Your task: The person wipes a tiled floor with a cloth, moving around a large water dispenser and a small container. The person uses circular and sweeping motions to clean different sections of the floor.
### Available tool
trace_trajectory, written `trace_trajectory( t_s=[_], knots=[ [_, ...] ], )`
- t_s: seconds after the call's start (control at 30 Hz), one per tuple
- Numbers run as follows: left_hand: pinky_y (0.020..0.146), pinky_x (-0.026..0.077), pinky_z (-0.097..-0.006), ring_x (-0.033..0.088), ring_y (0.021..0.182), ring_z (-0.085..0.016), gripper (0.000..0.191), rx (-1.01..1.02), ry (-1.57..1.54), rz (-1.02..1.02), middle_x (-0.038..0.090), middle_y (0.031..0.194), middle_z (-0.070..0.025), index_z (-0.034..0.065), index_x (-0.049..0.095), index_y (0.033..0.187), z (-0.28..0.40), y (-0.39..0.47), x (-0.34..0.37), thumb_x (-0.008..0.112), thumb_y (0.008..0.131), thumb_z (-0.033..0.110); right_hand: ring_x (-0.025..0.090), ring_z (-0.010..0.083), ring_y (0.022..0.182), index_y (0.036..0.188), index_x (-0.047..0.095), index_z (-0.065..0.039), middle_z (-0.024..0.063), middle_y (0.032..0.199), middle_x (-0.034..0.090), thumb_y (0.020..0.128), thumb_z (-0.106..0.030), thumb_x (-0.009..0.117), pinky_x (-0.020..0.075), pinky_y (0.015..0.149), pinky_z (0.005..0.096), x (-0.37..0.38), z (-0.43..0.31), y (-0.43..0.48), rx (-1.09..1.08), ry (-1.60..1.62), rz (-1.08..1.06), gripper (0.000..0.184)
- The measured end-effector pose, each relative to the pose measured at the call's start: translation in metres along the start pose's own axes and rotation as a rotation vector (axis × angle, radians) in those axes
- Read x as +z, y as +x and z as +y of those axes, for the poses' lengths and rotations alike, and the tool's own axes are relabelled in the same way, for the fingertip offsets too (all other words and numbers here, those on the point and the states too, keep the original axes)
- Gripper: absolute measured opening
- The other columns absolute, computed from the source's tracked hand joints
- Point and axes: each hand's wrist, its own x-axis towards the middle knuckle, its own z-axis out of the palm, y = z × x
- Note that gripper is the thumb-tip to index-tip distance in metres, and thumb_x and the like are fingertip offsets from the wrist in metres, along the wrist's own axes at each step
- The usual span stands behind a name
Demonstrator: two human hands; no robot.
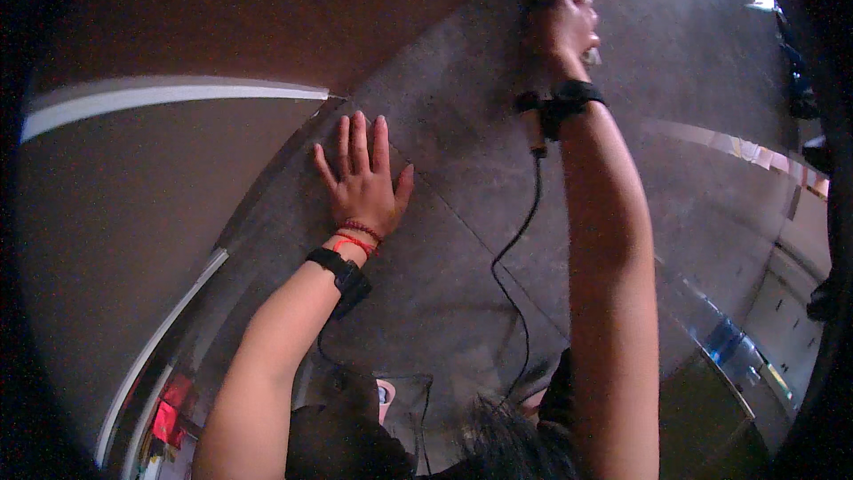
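Observation:
My left hand lies flat with fingers spread on a grey, mottled panel surface. Beaded and red string bracelets circle that wrist above a black strapped device. Stretched far ahead, my right hand presses a crumpled, pale cloth-like thing against the same surface. Blur and the fingers hide most of that cloth. Another black strapped device sits on the right wrist, with a black cable running down from it.
A thin seam crosses the grey surface diagonally. Dark brown panels with a pale strip border it at left. A red object is at lower left. Light cabinets stand at right. A pink slipper shows below.

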Motion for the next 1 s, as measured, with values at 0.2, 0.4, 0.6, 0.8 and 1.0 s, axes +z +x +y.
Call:
trace_trajectory(
  t_s=[0.2, 0.4, 0.6, 0.8, 1.0],
  knots=[
    [0.107, 0.009, -0.0603, 0.017, 0.139, -0.030, 0.066, 0.028, 0.008, 0.098, 0.022, 0.149, -0.0143, 0.0117, 0.030, 0.141, -0.009, 0.002, 0.009, 0.044, 0.088, 0.047, 0.045, 0.0368, 0.116, 0.129, 0.048, -0.032, 0.0143, 0.131, 0.045, 0.084, -0.019, 0.055, 0.0384, 0.086, 0.0561, -0.006, -0.051, -0.089, -0.098, 0.021, 0.041, 0.048],
    [0.109, 0.013, -0.0532, 0.021, 0.135, -0.036, 0.063, 0.013, -0.682, 0.346, 0.026, 0.143, -0.0179, 0.0065, 0.028, 0.140, -0.028, 0.001, 0.005, 0.043, 0.090, 0.041, 0.038, 0.0334, 0.122, 0.113, 0.060, -0.029, 0.0105, 0.133, 0.042, 0.082, -0.019, 0.055, 0.0346, 0.085, 0.0488, -0.012, -0.108, -0.213, -0.264, 0.147, 0.233, 0.033],
    [0.111, 0.013, -0.0444, 0.020, 0.136, -0.026, 0.057, -0.281, -1.367, 0.590, 0.024, 0.145, -0.0148, 0.0003, 0.029, 0.137, -0.091, -0.077, -0.028, 0.043, 0.091, 0.031, 0.032, 0.0386, 0.125, 0.120, 0.056, -0.028, 0.0177, 0.137, 0.037, 0.078, -0.016, 0.055, 0.0323, 0.087, 0.0481, -0.019, -0.179, -0.343, -0.254, 0.197, 0.143, 0.044],
    [0.104, 0.021, -0.0385, 0.027, 0.130, -0.021, 0.049, -0.462, -1.250, 0.769, 0.033, 0.140, -0.0095, 0.0038, 0.036, 0.133, -0.160, -0.134, -0.044, 0.042, 0.091, 0.029, 0.031, 0.0399, 0.127, 0.103, 0.064, -0.026, 0.0152, 0.141, 0.034, 0.080, -0.026, 0.054, 0.0308, 0.090, 0.0523, -0.019, -0.201, -0.430, -0.484, 0.362, 0.008, 0.026],
    [0.106, 0.018, -0.0411, 0.027, 0.131, -0.022, 0.044, -0.321, -1.118, 0.692, 0.035, 0.138, -0.0105, 0.0033, 0.038, 0.130, -0.139, -0.098, -0.061, 0.039, 0.092, 0.026, 0.039, 0.0309, 0.119, 0.103, 0.067, -0.028, 0.0025, 0.128, 0.046, 0.076, -0.029, 0.059, 0.0344, 0.091, 0.0489, -0.047, -0.169, -0.474, -1.158, 0.455, -0.289, 0.028]
  ],
)
